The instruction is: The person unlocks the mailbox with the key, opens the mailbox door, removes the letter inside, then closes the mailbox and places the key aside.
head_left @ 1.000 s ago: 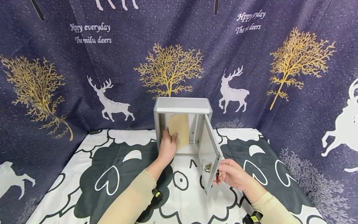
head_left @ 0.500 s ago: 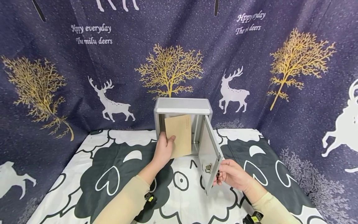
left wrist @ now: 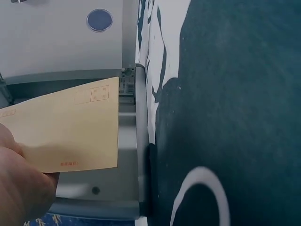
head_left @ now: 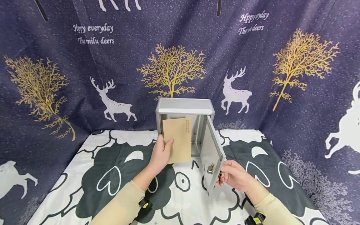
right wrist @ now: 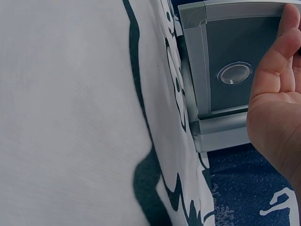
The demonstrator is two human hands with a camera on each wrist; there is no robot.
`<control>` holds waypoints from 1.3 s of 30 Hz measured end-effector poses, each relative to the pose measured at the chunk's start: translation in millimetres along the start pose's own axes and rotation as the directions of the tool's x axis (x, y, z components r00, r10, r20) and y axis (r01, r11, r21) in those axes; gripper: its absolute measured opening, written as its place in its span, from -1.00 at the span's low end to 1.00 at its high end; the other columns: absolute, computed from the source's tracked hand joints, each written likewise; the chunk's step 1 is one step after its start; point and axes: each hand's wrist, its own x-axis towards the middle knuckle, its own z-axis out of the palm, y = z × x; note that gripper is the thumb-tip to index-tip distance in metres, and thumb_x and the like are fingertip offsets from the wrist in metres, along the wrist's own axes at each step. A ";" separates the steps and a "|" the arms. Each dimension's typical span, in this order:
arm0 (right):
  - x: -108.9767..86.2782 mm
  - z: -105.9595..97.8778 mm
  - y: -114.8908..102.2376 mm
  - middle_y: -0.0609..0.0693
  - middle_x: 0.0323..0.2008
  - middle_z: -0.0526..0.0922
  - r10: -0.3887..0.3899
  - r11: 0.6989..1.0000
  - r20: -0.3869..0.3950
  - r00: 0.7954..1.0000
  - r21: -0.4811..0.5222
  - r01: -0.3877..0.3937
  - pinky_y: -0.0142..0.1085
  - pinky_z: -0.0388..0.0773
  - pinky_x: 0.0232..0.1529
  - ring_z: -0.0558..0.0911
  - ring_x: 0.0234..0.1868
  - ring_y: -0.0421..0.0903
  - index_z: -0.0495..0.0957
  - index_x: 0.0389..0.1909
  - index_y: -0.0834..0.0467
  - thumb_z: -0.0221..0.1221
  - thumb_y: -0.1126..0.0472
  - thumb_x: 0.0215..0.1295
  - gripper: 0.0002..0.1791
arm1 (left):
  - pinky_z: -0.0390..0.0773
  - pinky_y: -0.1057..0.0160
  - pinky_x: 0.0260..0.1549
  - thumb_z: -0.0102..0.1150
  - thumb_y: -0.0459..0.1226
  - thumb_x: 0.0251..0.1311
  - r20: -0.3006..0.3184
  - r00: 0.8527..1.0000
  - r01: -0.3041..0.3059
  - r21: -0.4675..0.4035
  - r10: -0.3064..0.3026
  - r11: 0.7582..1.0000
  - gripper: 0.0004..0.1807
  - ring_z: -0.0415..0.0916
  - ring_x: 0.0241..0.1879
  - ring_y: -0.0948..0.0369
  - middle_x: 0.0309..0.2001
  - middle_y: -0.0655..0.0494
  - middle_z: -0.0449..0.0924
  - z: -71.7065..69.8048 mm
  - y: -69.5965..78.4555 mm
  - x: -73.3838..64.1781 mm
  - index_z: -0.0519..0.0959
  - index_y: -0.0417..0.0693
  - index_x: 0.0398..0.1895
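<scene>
In the head view, my left hand (head_left: 161, 153) pinches a tan paper envelope (head_left: 180, 140) by its left edge, thumb on the front. The envelope stands upright before the opening of a grey metal mailbox (head_left: 185, 105), its lower edge below the box's front rim. My right hand (head_left: 234, 175) grips the free edge of the swung-out mailbox door (head_left: 209, 147), near the lock (head_left: 209, 169). A small dark thing, perhaps a key, shows between the right fingers. In the right wrist view, that hand (right wrist: 282, 89) reaches the door's frame, with part of the fingers cut off.
The mailbox stands on a black-and-white patterned cloth (head_left: 180, 206), against a dark blue curtain (head_left: 180, 25) with trees and deer. The door juts out toward me on the right. A round window (right wrist: 235, 73) shows in its outer face.
My left hand has drawn the envelope out of the mailbox, toward me and slightly left. My right hand and the door have stayed put.
</scene>
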 end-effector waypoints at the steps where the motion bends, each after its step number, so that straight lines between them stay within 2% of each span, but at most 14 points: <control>1: 0.1 0.3 -0.4 0.04 -0.14 0.89 0.001 1.000 0.000 1.000 -0.001 -0.001 -0.36 0.76 -0.14 0.89 -0.09 -0.08 0.77 0.12 0.25 -0.30 0.48 0.70 -0.42 | 0.49 0.14 -0.28 0.14 -0.20 0.72 0.002 1.000 0.002 -0.005 -0.002 1.000 -0.80 0.46 -0.35 0.13 -0.33 0.02 0.49 -1.8 0.1 -0.7 0.45 -0.17 0.08; 6: 0.0 1.9 -1.4 0.01 -0.14 0.89 0.013 1.000 -0.007 1.000 -0.013 -0.013 -0.37 0.76 -0.15 0.89 -0.09 -0.10 0.77 0.11 0.23 -0.27 0.46 0.71 -0.44 | 0.62 0.15 -0.17 0.13 -0.19 0.74 0.005 1.000 0.013 -0.043 -0.012 0.999 -0.75 0.67 -0.19 0.09 -0.13 -0.10 0.70 -9.1 2.3 -3.8 0.45 -0.21 0.17; 9: 0.2 1.8 -1.5 0.01 -0.14 0.89 0.017 1.000 -0.004 1.000 -0.011 -0.017 -0.37 0.76 -0.15 0.89 -0.09 -0.11 0.77 0.11 0.23 -0.28 0.47 0.70 -0.43 | 0.63 0.16 -0.18 0.13 -0.20 0.74 0.011 1.000 0.010 -0.047 -0.010 0.999 -0.75 0.71 -0.18 0.06 -0.12 -0.12 0.74 -14.6 5.4 -5.7 0.46 -0.22 0.17; 18: 0.1 0.8 -1.2 0.01 -0.14 0.89 0.010 1.000 -0.003 1.000 -0.007 -0.010 -0.36 0.76 -0.15 0.89 -0.10 -0.11 0.77 0.11 0.22 -0.29 0.46 0.70 -0.43 | 0.66 0.21 -0.30 0.09 -0.22 0.75 0.010 1.000 -0.022 -0.063 0.023 0.998 -0.75 0.72 -0.26 0.08 -0.16 -0.13 0.75 -35.0 4.0 -12.7 0.45 -0.25 0.18; 24: 0.3 0.3 -0.7 0.02 -0.13 0.89 0.005 1.000 0.005 1.000 -0.002 -0.005 -0.37 0.76 -0.14 0.89 -0.10 -0.11 0.77 0.10 0.22 -0.29 0.46 0.70 -0.43 | 0.60 0.26 -0.28 0.10 -0.23 0.75 -0.017 1.000 0.001 -0.066 -0.002 0.998 -0.75 0.71 -0.21 0.06 -0.12 -0.19 0.75 -49.8 -0.4 -13.8 0.45 -0.27 0.18; 31: -1.5 -1.4 1.4 0.06 -0.13 0.90 0.011 1.000 -0.004 1.000 0.000 -0.011 -0.35 0.76 -0.14 0.89 -0.10 -0.10 0.76 0.12 0.23 -0.30 0.47 0.69 -0.42 | 0.70 0.22 -0.25 0.05 -0.23 0.77 -0.035 0.999 0.020 -0.101 -0.023 0.995 -0.72 0.77 -0.12 0.01 -0.03 -0.27 0.75 -63.1 -2.8 -13.0 0.40 -0.32 0.21; 34: -1.3 -1.9 1.4 0.06 -0.14 0.90 0.006 1.000 -0.002 1.000 -0.008 -0.006 -0.35 0.76 -0.15 0.89 -0.11 -0.11 0.76 0.13 0.24 -0.30 0.47 0.70 -0.42 | 0.68 0.24 -0.24 0.02 -0.22 0.78 -0.052 0.998 0.035 -0.100 -0.040 0.994 -0.72 0.75 -0.11 0.05 -0.01 -0.28 0.73 -69.3 -5.0 -10.8 0.39 -0.31 0.20; 37: -1.3 -1.5 1.1 0.07 -0.15 0.90 0.008 1.000 -0.009 1.000 -0.016 -0.008 -0.36 0.76 -0.16 0.89 -0.12 -0.11 0.76 0.13 0.24 -0.29 0.47 0.69 -0.42 | 0.65 0.27 -0.23 0.02 -0.22 0.78 -0.077 0.995 0.058 -0.116 -0.067 0.992 -0.72 0.72 -0.12 0.16 0.01 -0.30 0.72 -75.1 -6.9 -7.8 0.38 -0.32 0.20; 39: -1.6 -1.4 0.9 0.07 -0.16 0.90 0.012 1.000 -0.017 1.000 -0.019 -0.013 -0.36 0.76 -0.17 0.89 -0.13 -0.11 0.77 0.13 0.24 -0.29 0.47 0.69 -0.42 | 0.61 0.29 -0.38 0.02 -0.21 0.78 -0.088 0.993 0.068 -0.135 -0.081 0.988 -0.72 0.68 -0.32 0.21 -0.08 -0.35 0.70 -78.9 -9.0 -6.3 0.38 -0.32 0.19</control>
